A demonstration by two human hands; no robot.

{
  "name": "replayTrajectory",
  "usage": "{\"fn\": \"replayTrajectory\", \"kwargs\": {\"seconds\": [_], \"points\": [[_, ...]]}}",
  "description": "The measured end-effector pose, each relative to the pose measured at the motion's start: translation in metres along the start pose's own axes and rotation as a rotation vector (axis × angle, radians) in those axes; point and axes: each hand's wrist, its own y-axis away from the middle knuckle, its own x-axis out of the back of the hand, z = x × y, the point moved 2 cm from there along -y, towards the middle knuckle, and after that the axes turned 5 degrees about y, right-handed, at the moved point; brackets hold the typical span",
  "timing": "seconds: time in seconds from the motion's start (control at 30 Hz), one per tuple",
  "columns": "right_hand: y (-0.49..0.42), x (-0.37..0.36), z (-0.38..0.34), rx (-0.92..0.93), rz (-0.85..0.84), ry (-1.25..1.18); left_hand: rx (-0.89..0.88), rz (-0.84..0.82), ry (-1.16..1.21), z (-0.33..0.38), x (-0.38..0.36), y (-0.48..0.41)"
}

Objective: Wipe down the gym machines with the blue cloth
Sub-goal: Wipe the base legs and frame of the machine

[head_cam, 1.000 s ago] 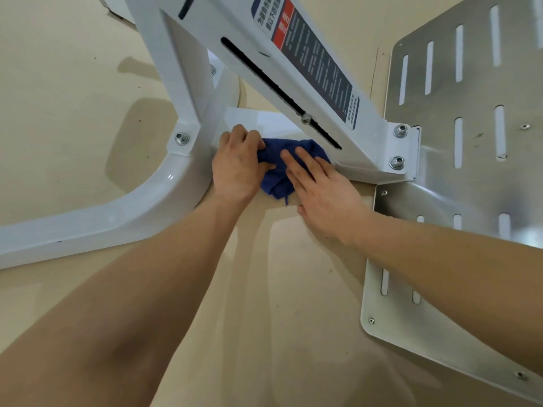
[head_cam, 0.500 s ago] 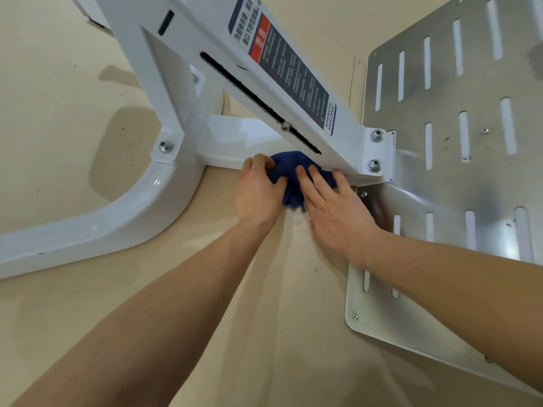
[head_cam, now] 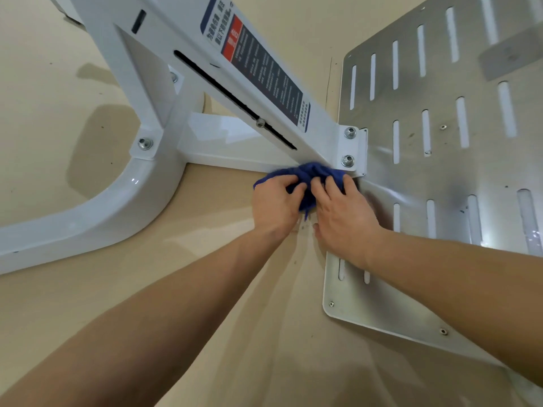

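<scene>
The blue cloth [head_cam: 308, 174] is bunched against the low white crossbar [head_cam: 223, 145] of the gym machine, right under the bolted bracket [head_cam: 351, 148]. My left hand [head_cam: 274, 205] grips the cloth's left side with curled fingers. My right hand [head_cam: 343, 215] presses on the cloth's right side, fingers bent over it. Both hands touch each other over the cloth, which is partly hidden beneath them.
A slanted white beam [head_cam: 235, 71] with a dark warning label [head_cam: 264, 71] runs above the hands. The curved white base leg [head_cam: 111, 207] sweeps to the left. A slotted metal footplate [head_cam: 440, 142] lies to the right on the beige floor [head_cam: 58, 83].
Both hands have slid the cloth to the right along the crossbar, from near the upright post to the bolted bracket by the footplate.
</scene>
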Motion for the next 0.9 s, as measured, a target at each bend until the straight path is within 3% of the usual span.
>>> {"fn": "replayTrajectory", "kwargs": {"seconds": [0.2, 0.43, 0.57, 0.73, 0.9], "points": [[0.027, -0.008, 0.031, -0.021, -0.097, 0.054, -0.177, -0.124, -0.066, 0.029, -0.026, 0.008], [0.027, -0.015, 0.033, 0.011, -0.075, -0.157, -0.433, -0.181, -0.260, -0.002, -0.014, 0.008], [0.006, -0.019, 0.024, 0.073, -0.036, -0.178, -0.412, -0.145, -0.273, -0.018, -0.007, 0.012], [-0.017, -0.017, 0.004, 0.098, 0.063, -0.211, -0.319, -0.151, -0.504, -0.045, 0.008, 0.015], [-0.035, 0.002, -0.013, 0.103, 0.169, -0.302, -0.268, -0.099, -0.570, -0.056, 0.037, 0.012]]}}
